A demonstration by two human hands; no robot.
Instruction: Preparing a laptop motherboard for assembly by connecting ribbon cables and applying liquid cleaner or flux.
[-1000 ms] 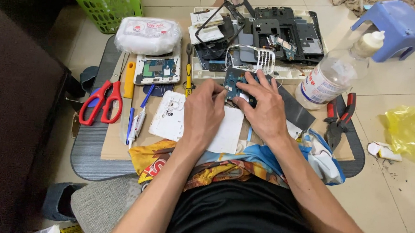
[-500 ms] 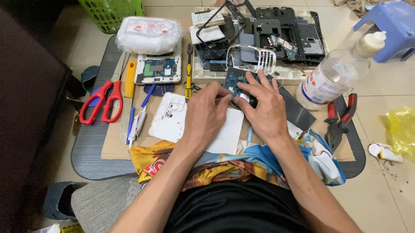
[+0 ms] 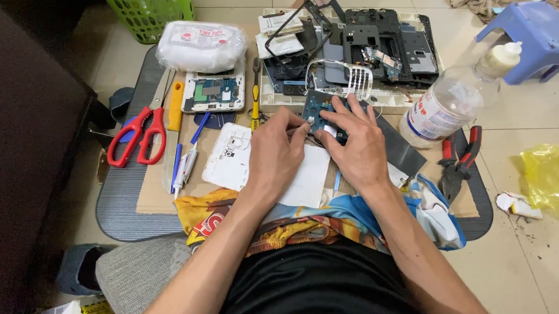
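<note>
Left hand (image 3: pixel 278 156): curled, fingertips pinching a thin tool, tip at the circuit board (image 3: pixel 321 112).
Right hand (image 3: pixel 354 141): spread flat, pressing on the board.
Board: mid-mat (image 3: pixel 129 213), just before the tray (image 3: pixel 331 103).
Left edge: scissors (image 3: pixel 134 136).
Right edge: pliers (image 3: pixel 458 158), bottle (image 3: pixel 445 104).

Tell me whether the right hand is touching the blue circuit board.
Touching. The head view shows the right hand lying on the blue circuit board, its fingers spread over the board's surface with no gap.
</note>
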